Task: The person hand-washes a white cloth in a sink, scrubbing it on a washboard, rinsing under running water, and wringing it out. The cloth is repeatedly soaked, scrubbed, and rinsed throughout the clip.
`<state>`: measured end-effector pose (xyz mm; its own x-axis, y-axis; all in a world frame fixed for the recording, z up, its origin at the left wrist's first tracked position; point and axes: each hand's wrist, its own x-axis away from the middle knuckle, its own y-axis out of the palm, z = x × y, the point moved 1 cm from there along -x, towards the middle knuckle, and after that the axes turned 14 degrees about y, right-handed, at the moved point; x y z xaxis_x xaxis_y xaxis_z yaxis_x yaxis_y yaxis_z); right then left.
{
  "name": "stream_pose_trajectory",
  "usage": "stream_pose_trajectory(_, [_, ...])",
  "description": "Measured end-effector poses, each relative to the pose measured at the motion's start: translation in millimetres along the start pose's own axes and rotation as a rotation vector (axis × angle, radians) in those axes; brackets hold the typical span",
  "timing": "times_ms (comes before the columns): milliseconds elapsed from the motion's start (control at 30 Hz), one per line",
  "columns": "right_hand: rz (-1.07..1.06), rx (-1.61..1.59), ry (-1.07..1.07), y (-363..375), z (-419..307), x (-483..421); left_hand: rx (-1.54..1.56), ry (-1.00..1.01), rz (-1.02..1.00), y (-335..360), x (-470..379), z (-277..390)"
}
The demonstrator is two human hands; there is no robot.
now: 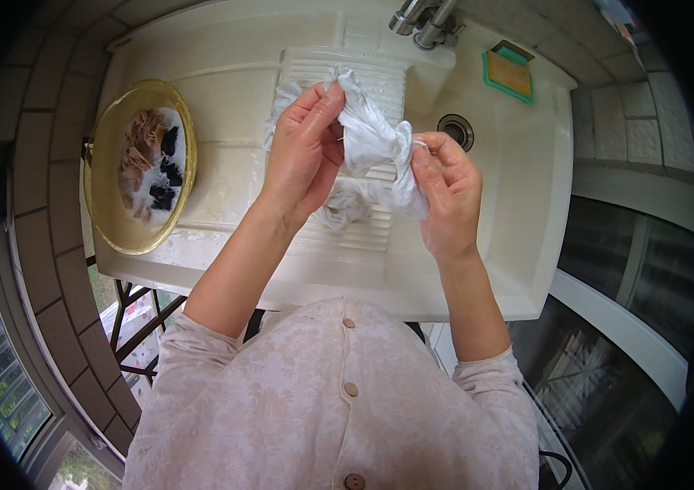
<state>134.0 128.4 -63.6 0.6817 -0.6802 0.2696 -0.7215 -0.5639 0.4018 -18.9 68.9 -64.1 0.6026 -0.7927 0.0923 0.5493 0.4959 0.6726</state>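
A wet white cloth garment (368,135) is held up between both hands over the ribbed washboard (377,76) of a cream laundry sink. My left hand (307,144) pinches its upper left end between thumb and fingers. On the other side, my right hand (448,190) grips its right edge at the fingertips. The cloth sags and is twisted between them. Below it, another wet white cloth (347,205) lies crumpled on the ribs. A further white cloth (286,101) lies behind my left hand, partly hidden by it.
At the left of the sink stands a yellow basin (191,156) with pinkish-brown and black cloth in suds. The drain (456,130) lies right of the washboard, below a metal faucet (426,27). A yellow soap bar (508,71) rests in a green dish (524,97) at the back right.
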Motion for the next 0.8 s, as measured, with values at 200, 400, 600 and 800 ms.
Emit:
stream_pose_trajectory(200, [0.284,0.022,0.035,-2,-3,5,-0.061,0.026,-0.004,1,1,7])
stream_pose_trajectory(400, [-0.005,0.071,-0.119,7,-10,4,-0.256,0.194,-0.112,9,8,2])
stream_pose_trajectory(600, [0.149,0.173,-0.109,17,-15,-2,-0.145,0.093,-0.159,11,16,-5])
stream_pose_trajectory(800, [0.118,0.028,0.1,16,-19,-8,-0.118,0.027,-0.16,5,17,-5])
